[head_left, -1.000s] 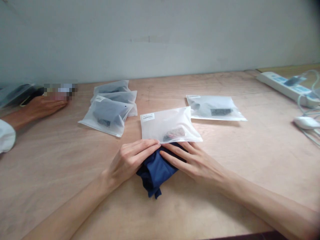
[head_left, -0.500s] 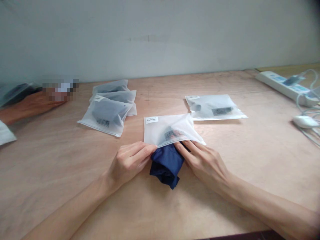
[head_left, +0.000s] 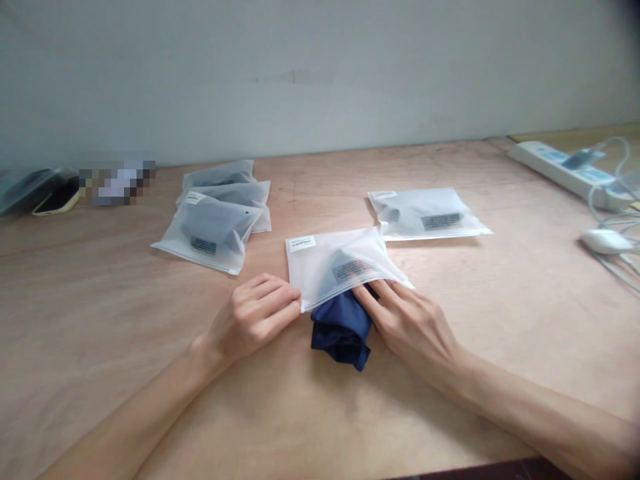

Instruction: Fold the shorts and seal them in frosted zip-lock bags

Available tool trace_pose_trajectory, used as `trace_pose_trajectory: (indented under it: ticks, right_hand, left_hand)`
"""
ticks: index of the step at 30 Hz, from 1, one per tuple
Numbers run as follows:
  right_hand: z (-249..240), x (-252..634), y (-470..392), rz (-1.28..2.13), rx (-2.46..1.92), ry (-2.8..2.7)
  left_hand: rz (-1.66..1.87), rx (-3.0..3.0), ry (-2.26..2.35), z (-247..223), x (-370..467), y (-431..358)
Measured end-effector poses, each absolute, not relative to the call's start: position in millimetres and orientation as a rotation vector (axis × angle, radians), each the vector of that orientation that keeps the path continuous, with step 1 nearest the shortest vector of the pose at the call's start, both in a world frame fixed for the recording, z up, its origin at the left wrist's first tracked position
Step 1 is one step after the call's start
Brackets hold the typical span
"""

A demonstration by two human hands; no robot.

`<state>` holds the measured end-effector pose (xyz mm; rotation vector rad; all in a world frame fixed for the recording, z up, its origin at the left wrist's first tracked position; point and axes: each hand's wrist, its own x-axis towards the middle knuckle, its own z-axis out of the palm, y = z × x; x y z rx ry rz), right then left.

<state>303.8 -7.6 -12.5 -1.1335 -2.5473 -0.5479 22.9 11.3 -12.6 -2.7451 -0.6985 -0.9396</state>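
Observation:
In the middle of the table lies a frosted zip bag with a barcode label at its far left corner and a dark printed patch. Its mouth faces me. My left hand pinches the near left corner of that mouth. A folded navy blue cloth sits partly inside the bag, its near end sticking out onto the table. My right hand grips the cloth's right side, with its fingertips inside the mouth, showing faintly through the plastic. The thumb is hidden.
Several filled frosted bags overlap at the left. Another filled bag lies to the right. A phone and a pixelated object are at the far left. A power strip with cables and a white adapter occupies the right.
My left hand has drawn the bag's corner slightly left and nearer. More of the cloth is under the plastic. Another person's hand at the far left has gone out of view.

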Motion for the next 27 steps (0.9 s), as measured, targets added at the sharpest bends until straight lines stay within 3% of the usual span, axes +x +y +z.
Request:
trace_pose_trajectory:
  ticks: [6, 12, 21, 27]
  right_hand:
    - [-14.8, 303.4, -9.5, -0.666, -1.290, -2.487]
    - [-17.5, 305.6, -7.9, -0.634, -1.070, -2.648]
    - [-16.3, 299.4, -17.1, -0.824, -1.381, -2.571]
    - [-13.6, 306.2, -13.7, -0.745, -1.135, -2.637]
  left_hand:
    - [-0.968, -2.786, -0.507, -6.6, 29.7, 6.1]
    - [-1.002, -2.817, -0.591, -11.4, 28.3, 4.4]
    - [-1.048, -2.800, -0.494, -5.8, 33.5, 0.0]
    - [-1.062, -2.721, -0.738, -13.5, 29.4, 2.4]
